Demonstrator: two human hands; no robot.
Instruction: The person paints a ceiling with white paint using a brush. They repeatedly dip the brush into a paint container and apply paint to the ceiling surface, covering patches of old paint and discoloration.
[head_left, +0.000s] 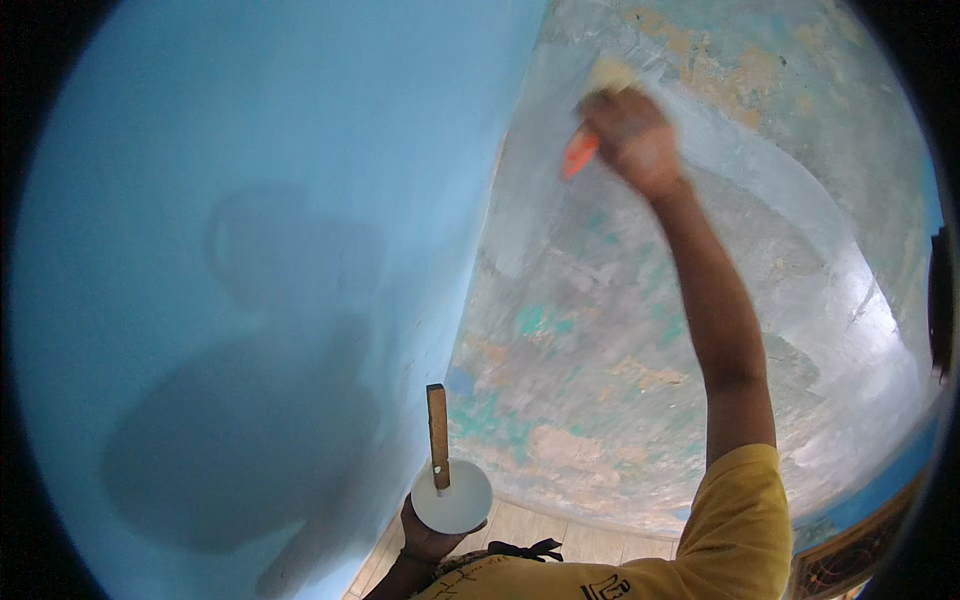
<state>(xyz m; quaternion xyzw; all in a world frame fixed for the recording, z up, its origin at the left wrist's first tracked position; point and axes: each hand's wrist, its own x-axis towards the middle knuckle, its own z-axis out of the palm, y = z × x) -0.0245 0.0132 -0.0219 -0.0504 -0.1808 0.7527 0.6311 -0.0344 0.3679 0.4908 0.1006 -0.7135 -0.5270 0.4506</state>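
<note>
1. Blue wall (200,200), left: smooth, evenly painted, with the person's shadow across it. Risk: the 2 walls meet at a corner close to the work, so a stray stroke from the right could smear this finished face.

2. Left hand (425,535), low centre: closed from beneath around a round white cup (452,497) with a wooden stick (438,436) standing upright in it. The fingers are mostly hidden under the cup, and what the cup contains cannot be seen. Risk: it is held away from the person's line of attention and could tip and spill onto the pale floor (520,530) below.

3. Patchy wall (600,350), centre to right: grey, with teal and tan remnants; a smoother pale band curves across its upper part. Whether that band is wet cannot be told.

4. Right hand (630,135), raised high on an outstretched arm: clenched on a brush (590,140) with an orange handle, its pale bristles touching the patchy wall. Hand and brush are blurred, so the exact grip is unclear. Risk: at full reach the pressure may go uneven, leaving streaks or drips.

5. Yellow sleeve (740,520), lower right. A dark patterned object at the far right edge is cut off and not identifiable.
</note>
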